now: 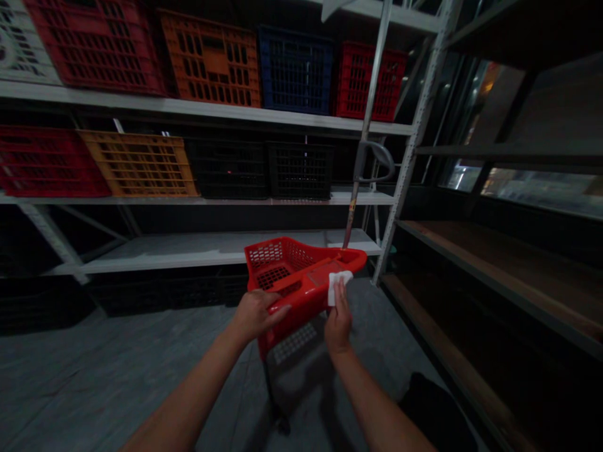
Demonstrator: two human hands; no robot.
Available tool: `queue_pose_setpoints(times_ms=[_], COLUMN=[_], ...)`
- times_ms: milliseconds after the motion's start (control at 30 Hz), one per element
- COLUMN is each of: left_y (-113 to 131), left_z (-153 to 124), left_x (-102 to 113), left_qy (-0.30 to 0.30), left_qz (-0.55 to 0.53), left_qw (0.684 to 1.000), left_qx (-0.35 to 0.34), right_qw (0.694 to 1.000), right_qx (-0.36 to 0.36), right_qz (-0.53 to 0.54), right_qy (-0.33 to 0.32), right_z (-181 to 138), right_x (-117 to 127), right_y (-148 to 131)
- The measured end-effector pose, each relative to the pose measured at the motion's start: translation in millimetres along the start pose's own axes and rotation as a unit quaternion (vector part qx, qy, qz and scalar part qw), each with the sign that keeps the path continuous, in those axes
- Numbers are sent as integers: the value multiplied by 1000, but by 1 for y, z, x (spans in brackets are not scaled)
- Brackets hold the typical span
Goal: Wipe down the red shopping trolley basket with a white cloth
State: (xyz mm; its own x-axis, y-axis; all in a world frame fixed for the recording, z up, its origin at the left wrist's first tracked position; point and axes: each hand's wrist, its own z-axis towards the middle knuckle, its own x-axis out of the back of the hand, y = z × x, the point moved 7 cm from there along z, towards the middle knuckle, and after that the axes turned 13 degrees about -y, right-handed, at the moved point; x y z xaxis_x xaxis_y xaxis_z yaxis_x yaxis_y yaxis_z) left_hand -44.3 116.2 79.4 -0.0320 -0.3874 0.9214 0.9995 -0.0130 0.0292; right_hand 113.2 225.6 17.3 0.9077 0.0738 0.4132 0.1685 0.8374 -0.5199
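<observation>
A red plastic shopping cart [301, 295] stands in front of me, its perforated basket opening away to the left. My left hand [257, 314] grips the left end of its red handle bar, with the thumb on top. With the fingers of my right hand [339, 320] I press a white wipe [338, 285] against the right part of the handle, beside a flat panel. Whether the wipe is cloth or paper I cannot tell. A tall metal pole [370, 107] with a grey loop handle [377, 160] rises behind the cart's right end; its foot is hidden.
A white metal rack [221, 113] holds several coloured plastic crates, among them an orange crate [214, 59] and a blue crate [296, 72]. Dark wood-topped shelving [499, 251] runs along the right. A black object [436, 411] lies on the grey floor [198, 358] at lower right.
</observation>
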Motion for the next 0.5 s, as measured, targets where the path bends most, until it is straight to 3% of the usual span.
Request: queue_pose_setpoints(times_ms=[167, 300, 500], left_y=[-1, -3, -3], left_z=[-1, -2, -2], left_x=[1, 1, -1], left_qy=[24, 21, 17], left_qz=[1, -12, -9], left_qw=[1000, 1000, 1000], left_qx=[-10, -8, -14], right_qw=[996, 985, 966], right_qx=[-9, -47, -97], right_qz=[83, 164, 233], right_qy=[-17, 34, 62], right_z=[-21, -17, -10], right_x=[-18, -15, -19], right_y=[-37, -34, -31])
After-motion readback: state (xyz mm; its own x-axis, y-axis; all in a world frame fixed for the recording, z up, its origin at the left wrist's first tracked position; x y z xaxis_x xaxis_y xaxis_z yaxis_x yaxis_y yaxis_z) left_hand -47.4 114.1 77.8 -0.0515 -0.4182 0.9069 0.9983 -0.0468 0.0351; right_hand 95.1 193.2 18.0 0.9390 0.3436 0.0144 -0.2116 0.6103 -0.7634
